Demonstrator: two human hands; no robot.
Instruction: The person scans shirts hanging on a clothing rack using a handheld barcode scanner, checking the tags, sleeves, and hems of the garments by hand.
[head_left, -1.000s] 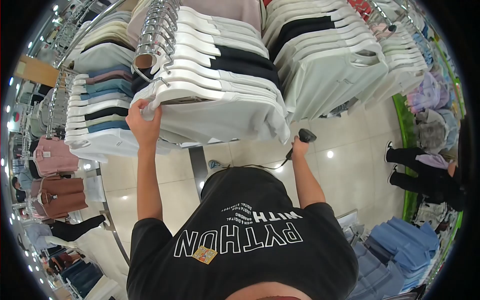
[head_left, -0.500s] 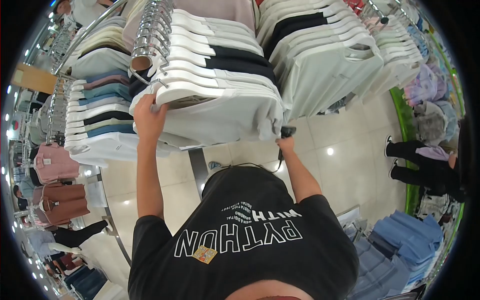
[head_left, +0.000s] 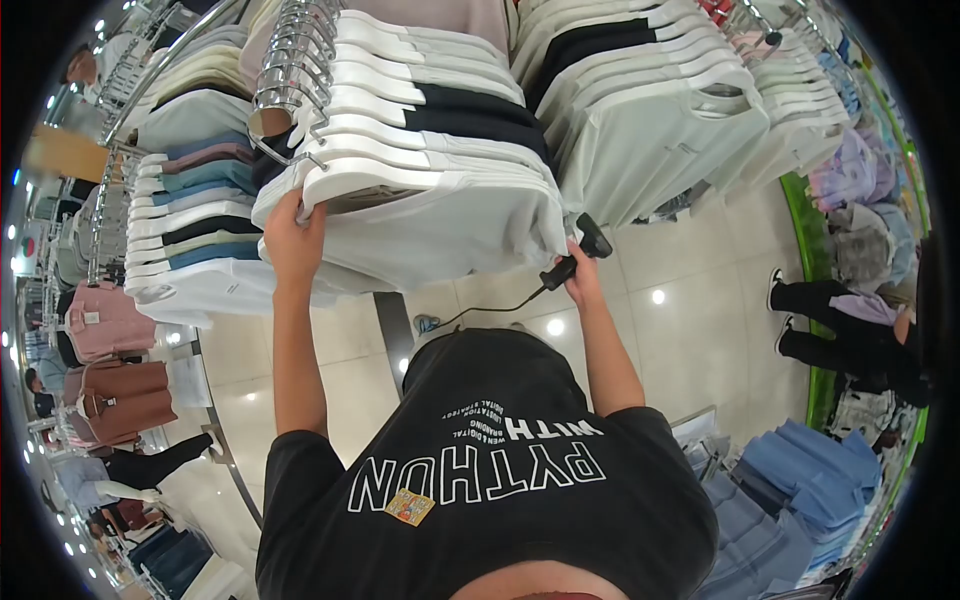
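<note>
The left hand [head_left: 295, 238] pinches a probably soft, light shirt [head_left: 440, 228], best held by its shoulder; the right hand [head_left: 583, 272] grips a scanner [head_left: 594, 238].

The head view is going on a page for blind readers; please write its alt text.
A person's left hand grips the front pale shirt on a clothes rail; the right hand, near that shirt's other edge, holds a black corded handheld device.

Between the left hand [head_left: 293, 240] and the right hand [head_left: 580, 274], which holds a handheld scanner [head_left: 595, 238], hangs a shirt [head_left: 430, 235], with one shirt row [head_left: 215, 285] left of both and another row [head_left: 665, 150] ahead-right.
</note>
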